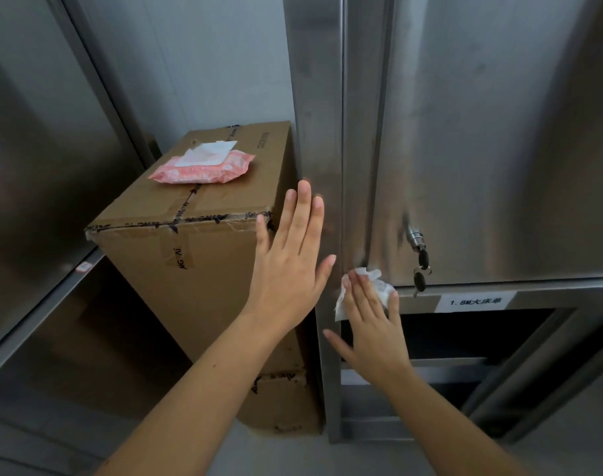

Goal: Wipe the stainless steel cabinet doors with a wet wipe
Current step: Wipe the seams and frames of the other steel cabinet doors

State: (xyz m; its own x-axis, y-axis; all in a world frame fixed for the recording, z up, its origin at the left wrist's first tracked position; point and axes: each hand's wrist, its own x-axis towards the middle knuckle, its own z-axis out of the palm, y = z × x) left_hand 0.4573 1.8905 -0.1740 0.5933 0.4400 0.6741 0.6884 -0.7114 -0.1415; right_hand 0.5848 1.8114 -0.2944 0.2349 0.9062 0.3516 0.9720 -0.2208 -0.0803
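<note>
Stainless steel cabinet door point(499, 149): brushed grey with dull, streaked reflections; keys point(422, 266) hang from its lock. Wet wipe point(382, 288): white, crumpled, pressed against the metal at the door's lower left corner under the straight fingers of the right hand point(372, 324). Left hand point(289, 266): fingers straight, holding nothing, laid flat at the cabinet's left upright beside a cardboard box point(197, 269).

Left hand point(289, 269) and right hand point(374, 324) both bare, forearms point(204, 383) uncovered down to the frame's lower edge, slender fingers point(302, 214), plain natural nails point(330, 260) with slightly long pale tips, wrists point(259, 314) bare
</note>
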